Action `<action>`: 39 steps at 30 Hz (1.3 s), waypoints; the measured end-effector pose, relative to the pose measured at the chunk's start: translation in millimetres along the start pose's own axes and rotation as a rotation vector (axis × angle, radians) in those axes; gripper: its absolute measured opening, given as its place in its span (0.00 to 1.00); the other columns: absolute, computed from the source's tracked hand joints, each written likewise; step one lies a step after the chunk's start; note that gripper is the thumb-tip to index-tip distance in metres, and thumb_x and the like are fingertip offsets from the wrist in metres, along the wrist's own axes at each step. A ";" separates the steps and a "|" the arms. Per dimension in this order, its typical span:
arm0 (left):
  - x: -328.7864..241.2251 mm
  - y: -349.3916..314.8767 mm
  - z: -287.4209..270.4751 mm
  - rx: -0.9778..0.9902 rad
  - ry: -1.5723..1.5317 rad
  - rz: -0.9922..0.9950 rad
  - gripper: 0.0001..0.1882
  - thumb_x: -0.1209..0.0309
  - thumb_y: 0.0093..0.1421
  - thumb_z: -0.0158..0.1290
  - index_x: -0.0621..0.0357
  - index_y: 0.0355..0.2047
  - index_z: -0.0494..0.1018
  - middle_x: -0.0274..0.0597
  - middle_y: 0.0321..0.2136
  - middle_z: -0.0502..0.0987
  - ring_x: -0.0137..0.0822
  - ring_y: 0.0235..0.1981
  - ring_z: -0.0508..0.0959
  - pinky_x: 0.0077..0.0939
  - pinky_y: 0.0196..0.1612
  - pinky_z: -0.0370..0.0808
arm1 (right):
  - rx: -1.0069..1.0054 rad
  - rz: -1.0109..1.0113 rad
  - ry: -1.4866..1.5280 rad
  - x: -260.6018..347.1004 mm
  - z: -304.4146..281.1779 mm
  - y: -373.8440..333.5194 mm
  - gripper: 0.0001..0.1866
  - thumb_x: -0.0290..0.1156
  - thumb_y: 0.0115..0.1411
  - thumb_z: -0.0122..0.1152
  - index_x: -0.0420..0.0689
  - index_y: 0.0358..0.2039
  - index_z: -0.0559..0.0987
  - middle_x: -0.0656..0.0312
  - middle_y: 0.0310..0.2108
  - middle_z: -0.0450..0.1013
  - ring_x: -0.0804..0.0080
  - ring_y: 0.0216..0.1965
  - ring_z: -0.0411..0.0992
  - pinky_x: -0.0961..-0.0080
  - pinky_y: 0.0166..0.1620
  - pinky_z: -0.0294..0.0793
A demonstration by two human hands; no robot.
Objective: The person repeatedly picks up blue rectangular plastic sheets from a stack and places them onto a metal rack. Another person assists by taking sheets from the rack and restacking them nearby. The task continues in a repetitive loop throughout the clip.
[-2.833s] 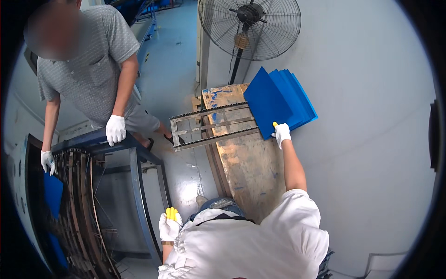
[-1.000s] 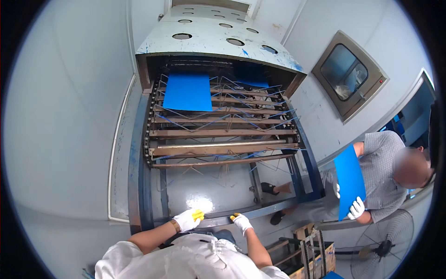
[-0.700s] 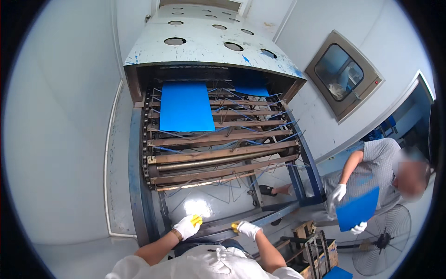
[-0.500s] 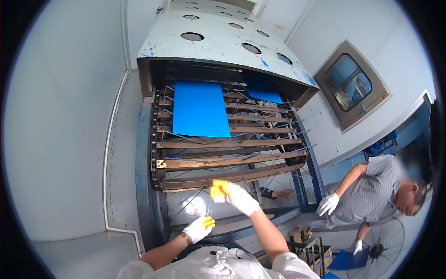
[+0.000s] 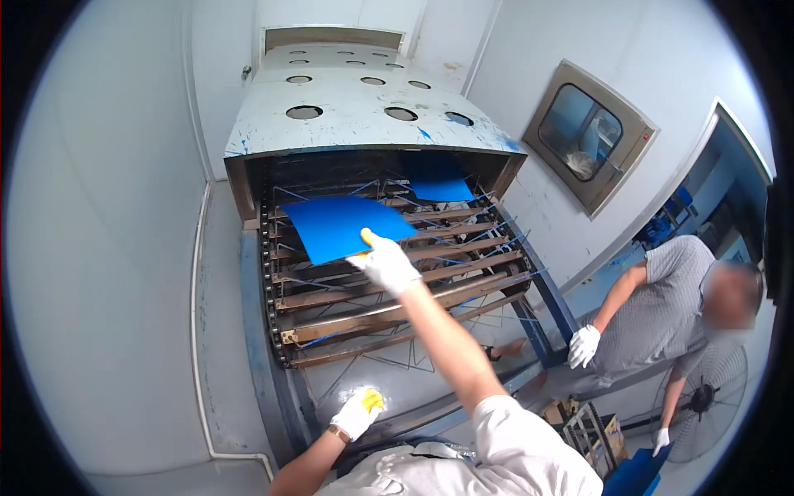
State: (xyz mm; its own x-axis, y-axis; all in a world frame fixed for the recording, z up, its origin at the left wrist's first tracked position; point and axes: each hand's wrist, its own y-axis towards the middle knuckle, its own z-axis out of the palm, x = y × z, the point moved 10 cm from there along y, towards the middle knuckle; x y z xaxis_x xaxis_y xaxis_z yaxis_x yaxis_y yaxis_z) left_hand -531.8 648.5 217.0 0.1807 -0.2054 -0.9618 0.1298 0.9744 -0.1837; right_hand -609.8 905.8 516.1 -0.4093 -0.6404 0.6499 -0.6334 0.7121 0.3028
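Note:
My right hand [image 5: 385, 261], in a white glove with yellow fingertips, reaches forward and pinches the near edge of a blue sheet [image 5: 331, 225]. The sheet is bowed and tilted over the rack's crossbars, its far part near the oven-like housing's mouth. My left hand [image 5: 361, 412], gloved the same way, hangs low before the rack's near end. Its fingers are loosely bent, with nothing seen in them. A second blue sheet [image 5: 441, 189] lies farther back on the right of the chain-driven rack [image 5: 397, 310], partly under the housing.
The white housing [image 5: 347, 128] with round holes covers the rack's far part. Walls stand on both sides, with a windowed hatch [image 5: 583, 132] at right. At my right a co-worker [image 5: 653, 322] in white gloves holds blue sheets [image 5: 635, 473] beside a floor fan [image 5: 703, 401].
My right hand has moved forward and taken hold of the sheet's near edge; the sheet now bows and tilts. My left fingers have bent a little. My view has shifted.

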 end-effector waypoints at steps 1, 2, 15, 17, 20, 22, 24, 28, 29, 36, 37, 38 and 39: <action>-3.1 1.6 3.5 0.030 -0.005 0.021 0.15 0.66 0.58 0.37 0.62 0.41 0.64 0.46 0.43 0.67 0.42 0.45 0.65 0.29 0.50 0.59 | -0.051 -0.312 -0.384 19.4 -28.5 -19.2 0.21 0.34 0.46 0.60 0.34 0.38 0.67 0.47 0.21 0.67 0.56 0.23 0.67 0.70 0.28 0.67; -5.1 -1.6 -1.5 0.022 -0.017 0.041 0.16 0.65 0.59 0.37 0.62 0.43 0.62 0.49 0.43 0.67 0.44 0.45 0.65 0.30 0.50 0.60 | -0.008 -0.244 -0.417 36.8 -53.6 -36.8 0.22 0.35 0.46 0.58 0.34 0.38 0.67 0.48 0.21 0.67 0.54 0.24 0.67 0.70 0.29 0.67; -255.5 72.2 130.6 0.361 -0.979 0.073 0.20 0.58 0.58 0.37 0.54 0.47 0.59 0.44 0.48 0.62 0.42 0.49 0.62 0.39 0.53 0.54 | -0.105 -0.057 -0.172 22.1 -203.3 -327.1 0.18 0.31 0.44 0.52 0.47 0.38 0.73 0.59 0.40 0.68 0.60 0.44 0.65 0.68 0.49 0.60; -264.5 77.7 155.5 0.419 -0.990 0.081 0.20 0.57 0.58 0.37 0.54 0.48 0.59 0.44 0.48 0.62 0.41 0.49 0.62 0.39 0.53 0.54 | -0.102 -0.113 -0.473 40.1 -209.1 -352.7 0.17 0.35 0.45 0.51 0.49 0.39 0.72 0.59 0.41 0.67 0.60 0.45 0.64 0.62 0.48 0.60; -261.3 81.8 193.5 0.472 -0.988 0.070 0.21 0.57 0.58 0.37 0.54 0.48 0.58 0.44 0.49 0.62 0.41 0.49 0.62 0.38 0.53 0.55 | -0.171 -0.041 -0.573 48.3 -234.9 -391.4 0.16 0.35 0.45 0.50 0.50 0.38 0.73 0.59 0.40 0.67 0.59 0.45 0.64 0.59 0.48 0.59; -258.0 87.8 220.5 0.509 -0.983 0.041 0.22 0.57 0.58 0.37 0.55 0.49 0.58 0.44 0.49 0.61 0.41 0.49 0.62 0.38 0.53 0.55 | -0.209 -0.001 -0.624 49.1 -256.4 -415.1 0.16 0.34 0.46 0.49 0.50 0.38 0.73 0.60 0.40 0.68 0.60 0.45 0.64 0.60 0.49 0.59; -254.8 91.7 247.9 0.543 -0.973 0.022 0.22 0.57 0.58 0.38 0.55 0.49 0.57 0.44 0.49 0.61 0.41 0.49 0.62 0.38 0.53 0.55 | -0.235 0.041 -0.667 47.1 -269.9 -440.2 0.15 0.32 0.47 0.47 0.51 0.38 0.73 0.60 0.41 0.68 0.62 0.45 0.64 0.60 0.50 0.58; -247.1 99.2 307.9 0.622 -0.949 -0.030 0.23 0.56 0.58 0.38 0.56 0.50 0.56 0.43 0.50 0.60 0.40 0.50 0.61 0.37 0.54 0.55 | -0.294 0.128 -0.646 41.4 -295.8 -494.2 0.15 0.31 0.49 0.45 0.50 0.39 0.73 0.60 0.41 0.68 0.63 0.45 0.65 0.65 0.50 0.60; -243.5 100.0 323.7 0.642 -0.937 -0.043 0.23 0.56 0.58 0.38 0.56 0.50 0.56 0.43 0.50 0.60 0.40 0.50 0.61 0.37 0.54 0.56 | -0.323 0.160 -0.594 37.1 -301.1 -507.4 0.15 0.31 0.49 0.45 0.49 0.39 0.73 0.59 0.41 0.68 0.63 0.44 0.65 0.67 0.49 0.61; -171.4 80.9 420.4 0.501 -0.896 -0.396 0.26 0.50 0.55 0.42 0.56 0.46 0.60 0.41 0.46 0.63 0.37 0.45 0.65 0.34 0.50 0.60 | -0.583 0.483 -0.093 11.0 -325.7 -631.7 0.20 0.25 0.49 0.45 0.44 0.46 0.68 0.54 0.45 0.66 0.62 0.45 0.66 0.78 0.47 0.63; -159.6 72.5 426.1 0.474 -0.892 -0.445 0.26 0.50 0.55 0.42 0.56 0.46 0.60 0.41 0.46 0.63 0.37 0.45 0.65 0.34 0.50 0.61 | -0.700 0.568 0.100 -0.2 -325.1 -648.8 0.19 0.23 0.51 0.45 0.43 0.46 0.68 0.55 0.42 0.68 0.67 0.40 0.68 0.81 0.44 0.64; -138.5 66.6 430.5 0.444 -0.886 -0.501 0.27 0.49 0.54 0.41 0.55 0.46 0.60 0.41 0.46 0.63 0.37 0.45 0.65 0.34 0.49 0.62 | -0.768 0.765 0.229 -11.4 -325.0 -674.1 0.16 0.27 0.53 0.48 0.41 0.43 0.69 0.55 0.34 0.71 0.75 0.32 0.66 0.81 0.38 0.64; -110.0 56.7 436.0 0.403 -0.875 -0.588 0.25 0.50 0.55 0.41 0.56 0.45 0.61 0.42 0.44 0.65 0.37 0.44 0.66 0.34 0.48 0.63 | -0.794 0.937 0.331 -19.1 -321.5 -704.2 0.15 0.30 0.53 0.49 0.39 0.42 0.70 0.56 0.31 0.71 0.77 0.30 0.63 0.80 0.36 0.64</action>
State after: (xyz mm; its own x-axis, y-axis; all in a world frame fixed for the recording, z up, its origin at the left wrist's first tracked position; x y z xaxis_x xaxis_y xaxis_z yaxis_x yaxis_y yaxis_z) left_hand -119.2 686.5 400.8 0.5884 -0.7703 -0.2460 0.6964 0.6373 -0.3298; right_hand 55.2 509.0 514.6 -0.2298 0.2198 0.9481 0.4212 0.9007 -0.1067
